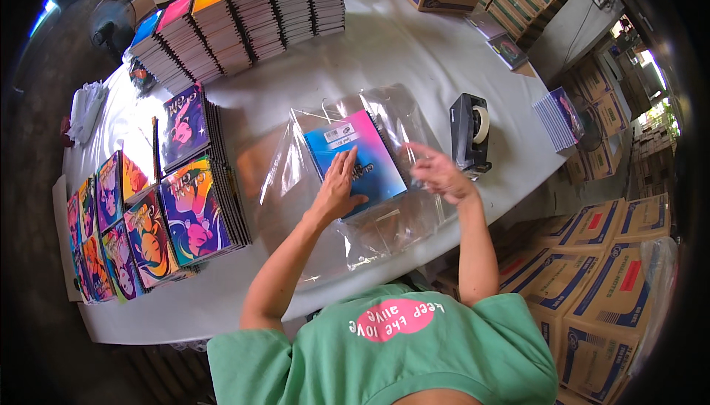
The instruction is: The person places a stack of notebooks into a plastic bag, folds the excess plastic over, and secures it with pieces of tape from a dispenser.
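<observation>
clear plastic wrap (296, 176) under blue notebook (355, 159); left hand (338, 187) flat on it, right hand (440, 174) fingers loosely curled, empty.

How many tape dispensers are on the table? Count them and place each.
1. The tape dispenser stands on the white table just beyond the right hand, right of the notebook stack in clear wrap that the left hand presses. Others may be hidden behind stacks.

We count one tape dispenser (471, 133), one blue stack (358, 161) on clear wrap (296, 183), five tall notebook piles (244, 20) at the back (spines outward), and two hands.
</observation>
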The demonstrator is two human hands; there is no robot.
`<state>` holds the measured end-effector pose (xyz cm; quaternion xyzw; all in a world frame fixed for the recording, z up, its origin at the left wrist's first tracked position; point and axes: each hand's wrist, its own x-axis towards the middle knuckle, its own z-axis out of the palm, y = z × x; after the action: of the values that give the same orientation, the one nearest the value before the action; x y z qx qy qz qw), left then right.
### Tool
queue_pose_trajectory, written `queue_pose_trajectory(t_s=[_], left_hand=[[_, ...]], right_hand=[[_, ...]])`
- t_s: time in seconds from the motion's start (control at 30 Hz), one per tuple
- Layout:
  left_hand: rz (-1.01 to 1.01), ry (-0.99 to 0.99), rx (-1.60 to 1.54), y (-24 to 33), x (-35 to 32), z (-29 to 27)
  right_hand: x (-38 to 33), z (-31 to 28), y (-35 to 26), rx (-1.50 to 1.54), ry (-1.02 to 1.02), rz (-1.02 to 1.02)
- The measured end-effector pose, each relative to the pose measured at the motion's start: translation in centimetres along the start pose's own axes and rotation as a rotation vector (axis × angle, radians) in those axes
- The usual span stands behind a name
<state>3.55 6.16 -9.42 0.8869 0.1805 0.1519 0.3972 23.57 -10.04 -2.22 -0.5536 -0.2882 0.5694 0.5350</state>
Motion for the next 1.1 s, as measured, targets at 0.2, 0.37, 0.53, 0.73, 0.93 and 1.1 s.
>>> queue_pose_trajectory(t_s=[0.2,0.37,0.53,0.73,0.93,1.1], left_hand=[[0.038,-0.212,0.305,2.3,1.6,0.2],[-0.058,-0.085,0.145,1.2,1.1,0.5],[-0.005,-0.091,0.144,2.4,0.5,-0.7],[-0.193,0.085,0.271,1.7,-0.5,-0.3],[-0.404,-0.045,0.313,1.1,0.2,-1.4],[-0.422,-0.061,0.258,1.8,1.6,-0.9]], right_hand=[[3.7,7.4,6.0,-1.436,-0.099,-0.071],[2.3,4.2,1.4,-0.743,-0.308,-0.230],[6.7,2.6,-1.0,-0.759,-0.110,-0.358],[14.6,1.3,-1.6,-1.178,-0.577,-0.401],[15.6,0.9,-2.2,-0.698,-0.590,-0.311],[15.0,1.7,1.9,-0.709,-0.439,-0.372]])
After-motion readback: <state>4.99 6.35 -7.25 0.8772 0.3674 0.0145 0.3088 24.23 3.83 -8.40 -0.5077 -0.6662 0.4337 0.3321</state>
